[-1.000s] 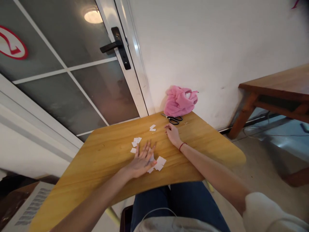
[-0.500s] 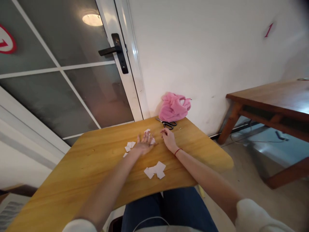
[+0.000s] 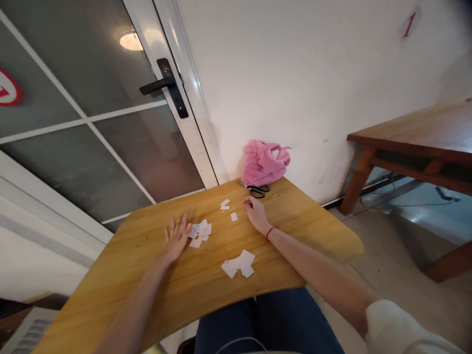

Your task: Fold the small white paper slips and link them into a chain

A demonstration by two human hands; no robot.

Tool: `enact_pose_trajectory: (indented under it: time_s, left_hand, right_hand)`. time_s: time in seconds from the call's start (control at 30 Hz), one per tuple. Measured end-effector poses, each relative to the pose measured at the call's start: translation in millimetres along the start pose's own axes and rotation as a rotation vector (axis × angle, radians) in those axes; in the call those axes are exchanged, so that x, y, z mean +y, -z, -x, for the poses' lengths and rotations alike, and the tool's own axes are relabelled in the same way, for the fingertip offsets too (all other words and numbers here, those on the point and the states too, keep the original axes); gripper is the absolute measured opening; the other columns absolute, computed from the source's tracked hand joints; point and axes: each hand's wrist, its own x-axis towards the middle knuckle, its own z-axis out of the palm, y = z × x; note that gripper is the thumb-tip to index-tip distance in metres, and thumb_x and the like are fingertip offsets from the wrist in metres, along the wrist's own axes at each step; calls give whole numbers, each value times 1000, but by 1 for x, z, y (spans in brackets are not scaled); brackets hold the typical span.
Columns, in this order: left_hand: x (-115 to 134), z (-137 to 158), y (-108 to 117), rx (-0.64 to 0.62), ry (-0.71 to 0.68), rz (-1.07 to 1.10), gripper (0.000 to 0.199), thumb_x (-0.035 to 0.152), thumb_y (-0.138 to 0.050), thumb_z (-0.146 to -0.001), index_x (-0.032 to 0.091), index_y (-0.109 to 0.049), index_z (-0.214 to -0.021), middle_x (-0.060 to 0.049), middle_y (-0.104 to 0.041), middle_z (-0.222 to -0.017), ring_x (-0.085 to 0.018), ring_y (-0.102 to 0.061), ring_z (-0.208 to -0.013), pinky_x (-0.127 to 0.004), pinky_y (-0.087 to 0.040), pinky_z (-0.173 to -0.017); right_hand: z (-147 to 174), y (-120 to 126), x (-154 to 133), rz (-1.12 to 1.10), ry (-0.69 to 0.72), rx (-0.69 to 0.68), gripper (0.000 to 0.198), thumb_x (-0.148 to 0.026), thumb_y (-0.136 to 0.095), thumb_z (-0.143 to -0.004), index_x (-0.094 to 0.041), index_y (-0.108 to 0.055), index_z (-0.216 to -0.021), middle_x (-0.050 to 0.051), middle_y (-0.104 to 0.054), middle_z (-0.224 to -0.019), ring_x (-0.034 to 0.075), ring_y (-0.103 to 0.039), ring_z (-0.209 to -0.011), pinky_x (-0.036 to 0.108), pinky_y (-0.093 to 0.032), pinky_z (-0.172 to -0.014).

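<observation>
My left hand [image 3: 177,238] lies flat on the wooden table with its fingers spread, beside a loose pile of small white paper pieces [image 3: 201,231]. The thumb side touches or nearly touches the pile's left edge. On the right, my right hand [image 3: 256,214] rests with curled fingers; what they hold, if anything, is hidden. Between the hands lies a single paper square [image 3: 234,217], with a couple of paper scraps [image 3: 224,204] farther back. Closer to my body is a second group of overlapping paper pieces [image 3: 239,264].
Black-handled scissors [image 3: 257,191] lie at the table's far edge, by a bunched pink cloth [image 3: 266,163] against the wall. A glazed door with a black handle [image 3: 171,87] stands at the back left. Another wooden table [image 3: 416,135] is at the right.
My left hand has moved left from the middle papers to the left side of the pile, which now looks larger. The right hand stays about where it was.
</observation>
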Motion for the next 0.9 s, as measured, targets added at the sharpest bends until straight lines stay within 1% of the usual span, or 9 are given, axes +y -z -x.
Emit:
enact_pose_trajectory:
  time_s: [0.07,0.17,0.3,0.43,0.53,0.6,0.67,0.77,0.9]
  left_hand:
    - [0,1,-6,-6,-15,12,66,55,-14,-88,22,-4,-144,-10,-9,-151,-28,7,-136,-59,-2,-106]
    - [24,-3,-21,-29,-67,34,73,60,-19,-85,17,-12,-144,-13,-13,-150,-30,1,-137,-54,-3,-108]
    - [79,-18,-38,-36,-167,81,81,63,-23,-84,12,-6,-144,-14,-13,-150,-27,-4,-137,-44,-13,-110]
    - [115,-49,-37,-6,-243,138,65,53,-12,-90,19,-1,-144,-7,-14,-151,-18,-10,-137,-35,-19,-109]
    - [118,-80,-34,-4,-232,152,62,50,-8,-90,18,-16,-143,-10,-15,-150,-23,-7,-138,-46,-11,-110]
    - [115,-94,-37,-56,-262,147,62,51,-15,-90,17,-24,-141,-11,-20,-149,-26,-9,-137,-48,-10,-109]
    - [112,-97,-42,-107,-309,131,66,55,-23,-88,16,-25,-141,-13,-21,-148,-27,-9,-137,-49,-9,-109]
    - [111,-79,-45,-154,-381,98,69,58,-23,-86,17,-18,-143,-11,-15,-149,-26,-6,-137,-49,-7,-109]
    - [107,-32,-30,-206,-488,63,67,57,-24,-87,23,-12,-143,-6,-11,-151,-22,-3,-138,-47,-2,-110]
  right_hand:
    - [0,-1,-1,-4,-3,1,19,-16,-37,-70,-19,-54,-76,-4,-49,-55,11,-40,-47,22,-28,-46]
    - [2,-1,-2,-13,-1,-8,18,-16,-37,-70,-19,-54,-75,-4,-48,-55,13,-43,-50,22,-30,-48]
    - [2,1,-1,-27,2,-7,18,-16,-37,-70,-19,-54,-75,-4,-48,-54,13,-45,-53,23,-33,-51]
    - [-2,2,1,-20,-13,26,17,-17,-37,-70,-19,-53,-74,-4,-48,-55,13,-45,-52,23,-33,-51]
    - [-4,4,2,-4,-16,34,16,-18,-37,-71,-20,-53,-75,-4,-48,-56,13,-44,-51,23,-34,-51]
    - [-5,4,2,5,-23,34,16,-18,-37,-72,-20,-52,-75,-4,-48,-56,13,-44,-51,23,-34,-50]
    - [-6,4,3,4,-33,28,16,-18,-36,-72,-20,-52,-75,-4,-48,-55,13,-45,-51,23,-34,-50]
    - [-6,2,4,-9,-48,21,16,-18,-36,-72,-20,-52,-75,-4,-48,-56,13,-46,-52,22,-35,-50]
    - [-4,-3,7,-38,-85,12,16,-18,-36,-73,-19,-52,-76,-4,-49,-57,13,-47,-53,22,-35,-50]
